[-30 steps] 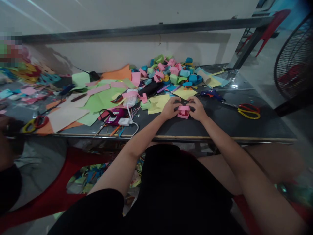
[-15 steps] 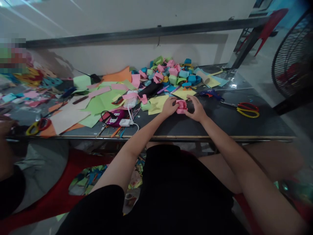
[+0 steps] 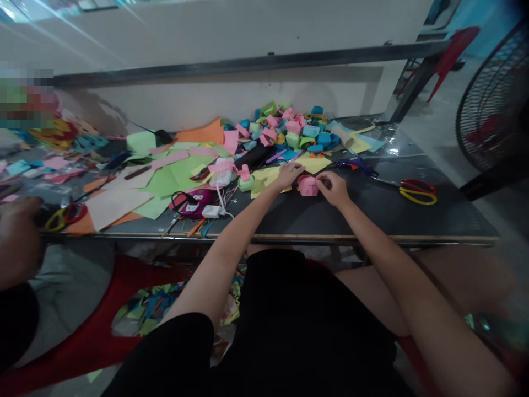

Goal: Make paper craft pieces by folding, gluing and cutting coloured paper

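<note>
A small pink folded-paper basket [image 3: 308, 186] stands on the dark tabletop in front of me. My right hand [image 3: 334, 188] pinches its right side between thumb and fingers. To its upper left, my left hand [image 3: 290, 175] has its fingers stretched out above the basket's rim and appears to hold nothing. Yellow paper sheets [image 3: 264, 180] lie under and beside that hand. Left of them sits a green paper basket [image 3: 246, 183] with a pink strip standing up from it.
Behind my hands is a heap of coloured paper baskets [image 3: 293, 128]. A glue gun [image 3: 356, 164] and scissors [image 3: 417, 191] lie at the right, near a fan [image 3: 494, 110]. On the left are a purple power socket [image 3: 197, 203], paper sheets [image 3: 173, 173] and another person's hand [image 3: 19, 237].
My left hand has come off the pink basket and shifted up slightly. The basket has turned so its side faces me, while my right hand has closed on its right edge.
</note>
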`<state>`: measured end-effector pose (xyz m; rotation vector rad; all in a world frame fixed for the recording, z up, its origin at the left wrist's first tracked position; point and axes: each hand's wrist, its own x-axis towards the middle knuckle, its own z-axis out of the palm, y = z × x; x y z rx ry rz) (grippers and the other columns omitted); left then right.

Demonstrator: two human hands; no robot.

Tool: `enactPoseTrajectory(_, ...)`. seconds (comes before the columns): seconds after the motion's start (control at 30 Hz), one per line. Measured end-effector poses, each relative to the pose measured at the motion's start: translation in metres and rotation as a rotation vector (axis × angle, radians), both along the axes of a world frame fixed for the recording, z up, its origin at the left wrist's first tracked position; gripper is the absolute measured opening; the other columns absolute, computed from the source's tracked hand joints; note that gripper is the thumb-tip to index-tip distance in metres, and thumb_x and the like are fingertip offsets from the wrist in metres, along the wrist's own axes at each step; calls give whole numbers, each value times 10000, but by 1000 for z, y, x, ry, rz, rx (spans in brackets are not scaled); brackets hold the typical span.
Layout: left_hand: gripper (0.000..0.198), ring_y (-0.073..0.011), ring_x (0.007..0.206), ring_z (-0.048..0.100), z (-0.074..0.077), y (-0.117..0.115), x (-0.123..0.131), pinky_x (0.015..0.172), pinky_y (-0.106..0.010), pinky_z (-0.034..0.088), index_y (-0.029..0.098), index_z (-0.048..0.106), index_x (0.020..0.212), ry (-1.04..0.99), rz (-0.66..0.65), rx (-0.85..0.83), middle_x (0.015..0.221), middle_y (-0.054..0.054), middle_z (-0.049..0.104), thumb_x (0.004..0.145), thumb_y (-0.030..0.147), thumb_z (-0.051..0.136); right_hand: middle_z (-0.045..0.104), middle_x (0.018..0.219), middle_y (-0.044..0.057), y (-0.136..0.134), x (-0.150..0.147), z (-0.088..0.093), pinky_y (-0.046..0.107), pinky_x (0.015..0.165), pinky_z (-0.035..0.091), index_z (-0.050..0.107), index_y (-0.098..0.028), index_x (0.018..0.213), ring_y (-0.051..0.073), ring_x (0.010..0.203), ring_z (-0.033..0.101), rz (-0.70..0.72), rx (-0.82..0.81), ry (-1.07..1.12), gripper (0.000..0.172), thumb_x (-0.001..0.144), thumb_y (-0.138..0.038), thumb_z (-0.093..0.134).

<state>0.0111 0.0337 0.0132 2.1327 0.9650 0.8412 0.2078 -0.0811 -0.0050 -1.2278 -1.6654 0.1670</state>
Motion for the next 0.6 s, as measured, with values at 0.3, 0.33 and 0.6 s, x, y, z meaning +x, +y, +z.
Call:
enactPoseTrajectory(0.3, 896, -354, 1374, 571, -21, -34, -3, 1170, -498, 436, 162, 547, 1431, 103, -280, 449, 1479, -221, 595, 769, 721, 773, 740, 808, 45, 1, 6, -1, 334, 648, 510, 700, -209, 912, 187, 657, 626, -105, -51, 47, 325, 909, -519, 603)
enactPoseTrajectory(0.33, 869, -353, 1357, 587, -22, -36, 2, 1153, -497, 451, 169, 540, 1443, 124, -279, 434, 1476, -214, 601, 787, 689, 774, 741, 810, 45, 1, 7, -1, 331, 640, 505, 701, -210, 915, 191, 665, 631, -104, -54, 54, 352, 923, -543, 587)
enactPoseTrajectory(0.6, 719, -305, 1333, 602, -6, -13, 2, 1156, -439, 441, 190, 578, 1445, -23, -213, 317, 1456, -168, 634, 917, 677, 609, 779, 977, 100, 9, 10, -4, 413, 873, 571, 722, -227, 969, 257, 904, 714, -156, 5, 83, 623, 981, -765, 408)
